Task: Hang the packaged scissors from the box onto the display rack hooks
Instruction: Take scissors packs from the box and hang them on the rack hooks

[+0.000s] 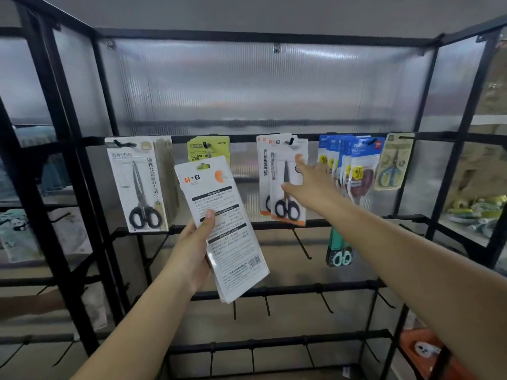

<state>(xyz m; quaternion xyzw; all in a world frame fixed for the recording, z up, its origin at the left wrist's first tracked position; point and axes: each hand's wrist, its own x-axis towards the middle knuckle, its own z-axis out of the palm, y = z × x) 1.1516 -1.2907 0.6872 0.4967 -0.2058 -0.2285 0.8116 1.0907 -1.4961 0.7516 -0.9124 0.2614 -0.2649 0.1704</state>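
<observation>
Low in the middle of the frame, the left hand (pixel 195 249) grips a small stack of white scissor packs (pixel 220 227) by the lower edge, printed backs to the camera, tilted with the hang holes up, held clear of the black display rack (pixel 274 224). Right of centre, the right hand (pixel 315 182) reaches out with fingers spread and straight, fingertips touching the white-and-orange packs (pixel 286 182) hung on a top-row hook (pixel 291 139). Blue packs (pixel 354 163) hang just beside it, further right
</observation>
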